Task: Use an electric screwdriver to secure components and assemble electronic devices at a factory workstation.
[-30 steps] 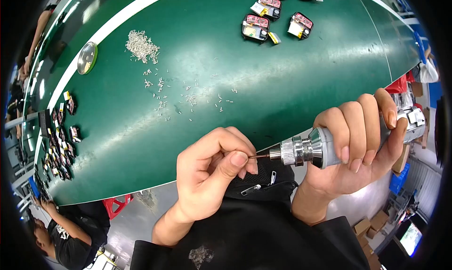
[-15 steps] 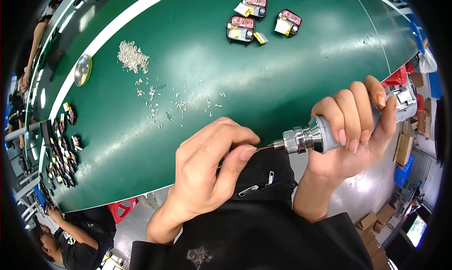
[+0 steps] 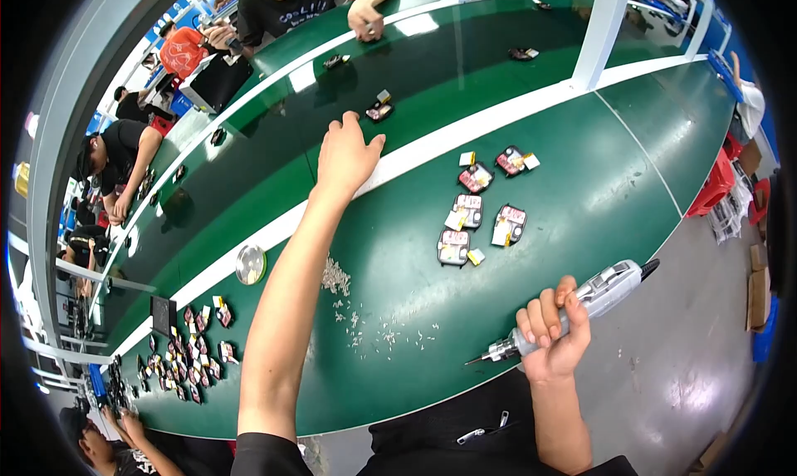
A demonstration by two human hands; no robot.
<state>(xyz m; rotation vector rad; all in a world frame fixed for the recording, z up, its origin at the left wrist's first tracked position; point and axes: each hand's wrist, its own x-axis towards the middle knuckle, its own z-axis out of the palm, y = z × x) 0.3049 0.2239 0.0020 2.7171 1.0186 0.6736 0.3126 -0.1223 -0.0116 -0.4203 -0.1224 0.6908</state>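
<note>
My left hand is stretched out over the white rail to the dark belt, fingers apart and holding nothing. Just beyond its fingertips a small black-cased device with a yellow-and-white piece lies on the belt. My right hand is wrapped around the grey body of an electric screwdriver, whose thin bit points left above the table's near edge. Between my arms, small pale screws or pins lie in a pile, with more scattered nearer to me. Several opened devices with red boards sit on the green table beyond the screwdriver.
A round shallow dish stands by the rail. Many more devices cluster at the left, beside a black box. A white upright post rises from the rail. Co-workers sit across the belt, one person's hand resting near it.
My left hand has let go of the screwdriver bit and reached far forward to the belt. The right hand still grips the screwdriver. The view has tilted up, showing the belt and co-workers.
</note>
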